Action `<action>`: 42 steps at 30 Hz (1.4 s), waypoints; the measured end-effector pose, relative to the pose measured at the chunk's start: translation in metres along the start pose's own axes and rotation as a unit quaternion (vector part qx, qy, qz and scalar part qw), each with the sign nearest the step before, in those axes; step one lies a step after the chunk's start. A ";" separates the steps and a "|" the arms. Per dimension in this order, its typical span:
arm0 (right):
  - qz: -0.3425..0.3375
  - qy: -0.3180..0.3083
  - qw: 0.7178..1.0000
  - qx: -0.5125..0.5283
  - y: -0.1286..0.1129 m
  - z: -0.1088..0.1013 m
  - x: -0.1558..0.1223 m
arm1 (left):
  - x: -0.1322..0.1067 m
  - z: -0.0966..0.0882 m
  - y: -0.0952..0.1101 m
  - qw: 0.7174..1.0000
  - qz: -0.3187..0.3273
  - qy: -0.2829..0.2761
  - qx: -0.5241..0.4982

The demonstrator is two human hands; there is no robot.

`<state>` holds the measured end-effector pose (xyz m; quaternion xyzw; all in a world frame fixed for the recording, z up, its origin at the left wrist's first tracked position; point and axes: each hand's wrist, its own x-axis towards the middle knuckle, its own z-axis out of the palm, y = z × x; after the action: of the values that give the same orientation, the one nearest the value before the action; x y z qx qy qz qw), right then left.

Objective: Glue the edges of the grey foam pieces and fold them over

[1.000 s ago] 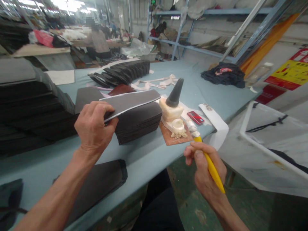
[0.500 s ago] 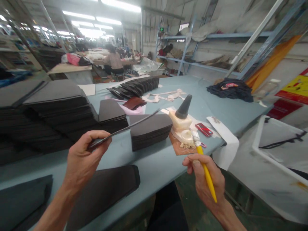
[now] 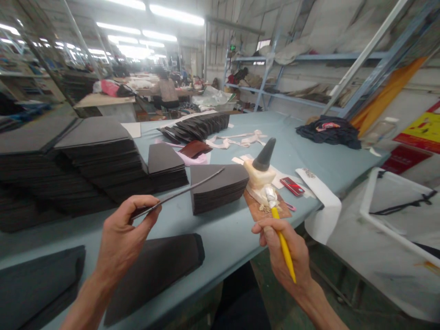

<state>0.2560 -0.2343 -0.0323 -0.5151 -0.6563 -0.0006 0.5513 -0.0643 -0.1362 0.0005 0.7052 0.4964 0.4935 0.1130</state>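
Between the thumb and fingers of my left hand is a thin dark sheet piece, held nearly edge-on above the table. My right hand grips a yellow-handled brush. The brush's head is at the mouth of a glue-crusted pale container with a black cone-shaped top. This container rests on a brown board. Beside it stands a stack of dark cut pieces. Another dark piece lies flat below my left hand.
Tall stacks of dark pieces fill the table's left side, with a fanned row of pieces farther back. A red box and dark cloth lie to the right. A white bin stands beyond the table edge. A person sits far off.
My right hand and the brush have moved left, bringing the brush head across the container's mouth. My left hand keeps the dark sheet piece, slightly lower. The whole view has shifted a little.
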 end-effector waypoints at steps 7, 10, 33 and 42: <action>0.022 0.009 1.000 -0.011 0.009 -0.005 -0.005 | 0.044 0.067 0.014 0.989 0.133 0.002 0.065; 0.031 0.009 0.999 -0.010 0.015 -0.007 -0.011 | 0.063 0.101 0.011 0.974 0.157 -0.098 0.128; 0.083 -0.053 0.995 0.005 0.028 -0.003 -0.047 | 0.101 0.089 0.012 0.920 0.128 -0.338 0.155; 0.083 -0.092 0.992 0.019 0.025 0.009 -0.053 | 0.100 0.088 0.007 0.921 0.149 -0.335 0.129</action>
<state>0.2589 -0.2528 -0.0882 -0.5554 -0.6589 0.1050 0.4963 0.0135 -0.0291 0.0207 0.9036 0.3781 0.1709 0.1062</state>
